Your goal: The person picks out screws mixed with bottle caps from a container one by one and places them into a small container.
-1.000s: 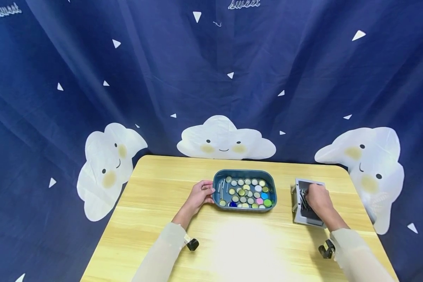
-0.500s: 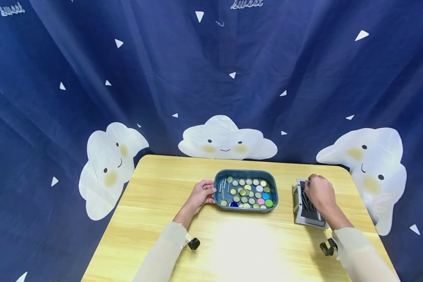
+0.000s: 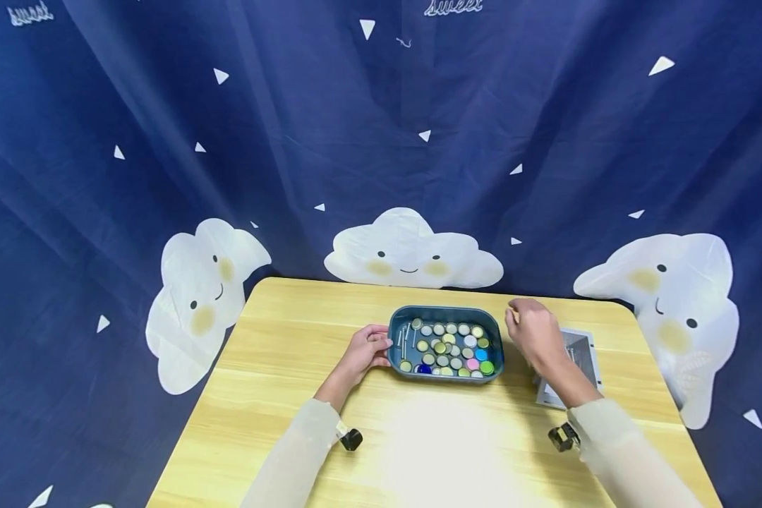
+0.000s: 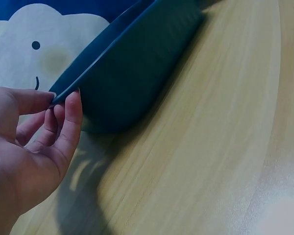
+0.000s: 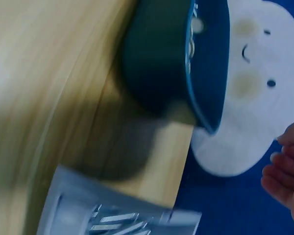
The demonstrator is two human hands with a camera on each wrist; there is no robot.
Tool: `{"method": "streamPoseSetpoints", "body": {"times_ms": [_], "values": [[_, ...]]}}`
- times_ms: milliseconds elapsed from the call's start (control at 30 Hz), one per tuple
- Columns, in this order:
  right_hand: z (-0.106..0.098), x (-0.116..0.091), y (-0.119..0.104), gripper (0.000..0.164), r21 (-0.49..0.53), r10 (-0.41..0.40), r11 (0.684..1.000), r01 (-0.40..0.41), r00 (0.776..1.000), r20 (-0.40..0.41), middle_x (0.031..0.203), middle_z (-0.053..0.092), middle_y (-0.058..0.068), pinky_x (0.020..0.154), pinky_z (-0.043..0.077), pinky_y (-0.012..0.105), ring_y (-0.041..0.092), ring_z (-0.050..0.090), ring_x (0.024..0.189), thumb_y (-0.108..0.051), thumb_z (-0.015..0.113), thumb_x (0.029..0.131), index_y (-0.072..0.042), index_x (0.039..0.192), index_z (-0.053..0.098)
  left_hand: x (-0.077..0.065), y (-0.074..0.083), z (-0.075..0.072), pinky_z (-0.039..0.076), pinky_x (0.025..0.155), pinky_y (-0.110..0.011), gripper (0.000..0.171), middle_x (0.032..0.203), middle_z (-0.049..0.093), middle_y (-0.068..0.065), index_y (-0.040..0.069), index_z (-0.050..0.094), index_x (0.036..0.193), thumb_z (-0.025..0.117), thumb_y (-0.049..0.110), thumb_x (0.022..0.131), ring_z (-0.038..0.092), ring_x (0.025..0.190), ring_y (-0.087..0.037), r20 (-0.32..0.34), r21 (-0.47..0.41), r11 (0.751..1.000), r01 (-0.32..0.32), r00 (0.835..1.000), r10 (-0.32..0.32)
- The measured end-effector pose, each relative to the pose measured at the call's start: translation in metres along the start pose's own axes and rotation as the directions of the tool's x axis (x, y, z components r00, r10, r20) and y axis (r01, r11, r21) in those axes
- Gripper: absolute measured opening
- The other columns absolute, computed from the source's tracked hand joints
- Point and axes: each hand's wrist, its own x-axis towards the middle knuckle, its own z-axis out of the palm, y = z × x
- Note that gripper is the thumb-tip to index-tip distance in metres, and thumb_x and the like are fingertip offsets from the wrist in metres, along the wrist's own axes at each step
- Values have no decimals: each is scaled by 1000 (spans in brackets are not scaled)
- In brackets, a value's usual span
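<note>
My left hand (image 3: 363,353) pinches the left rim of a dark teal bin (image 3: 444,315) between thumb and fingers, as the left wrist view shows close up. Inside lie several round bottle caps (image 3: 473,364), mostly gold and silver with some coloured ones, and several thin metal nails (image 3: 404,343) at its left end. My right hand (image 3: 536,335) is over the table between the bin and a grey box (image 3: 549,401) holding more nails (image 5: 115,218). Its fingers (image 5: 279,178) are loosely bent in the right wrist view, with nothing visible in them.
Both containers stand on a light wooden table (image 3: 279,324), the grey box to the right of the bin. Behind the table's far edge hangs a dark blue curtain (image 3: 279,106) with white clouds. A small black camera sits at each wrist.
My right hand has lifted out of the grey box and moved left toward the bin, uncovering part of the box. The left hand stays at the bin's rim.
</note>
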Motion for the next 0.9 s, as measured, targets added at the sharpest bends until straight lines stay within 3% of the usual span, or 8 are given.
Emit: {"method": "streamPoseSetpoints", "body": {"times_ms": [133,233,400,600,700,900], "values": [[8,6,-21,11,46,-118,992,117,992,35,92,75,19,72,63,53,37,72,86,-4,75,88,3,95,74,0,1,1,63,60,-26,44,102,62,-4,-1,54,140,64,1,98,63,70,-15,3,4,1000,-1,1000,1],[16,10,-32,12,74,-252,966,248,967,44,91,75,16,70,65,48,33,72,85,-5,79,86,1,95,74,0,1,1,64,60,-26,45,101,62,-4,-2,53,141,64,1,98,63,69,-14,12,1,1000,0,1000,0],[30,18,-47,16,99,-453,890,446,889,68,91,73,12,69,66,39,28,72,85,-3,82,82,-1,95,74,0,0,-1,64,60,-26,45,105,63,-7,-3,52,141,64,1,98,63,70,-15,11,-4,1000,0,1000,0],[45,27,-64,16,105,-553,832,545,802,225,96,72,7,77,65,35,23,71,90,-7,82,85,-5,100,75,0,0,-1,64,60,-26,44,103,63,-6,-1,54,141,64,1,98,63,70,-14,4,-8,1000,8,1000,-8],[53,31,-74,8,102,-617,781,617,735,279,92,71,3,75,64,31,18,69,86,-8,79,89,-8,95,74,1,0,-1,64,60,-26,44,101,62,-4,-1,53,141,64,1,98,63,71,-14,10,-6,1000,6,1000,-6],[72,36,-92,6,16,-764,588,809,549,339,87,68,-2,72,58,25,13,62,80,-7,70,95,-11,91,71,2,-1,-1,64,59,-25,44,100,62,-4,-1,53,141,64,2,99,63,72,-14,13,-12,1000,8,1000,-8]]}}
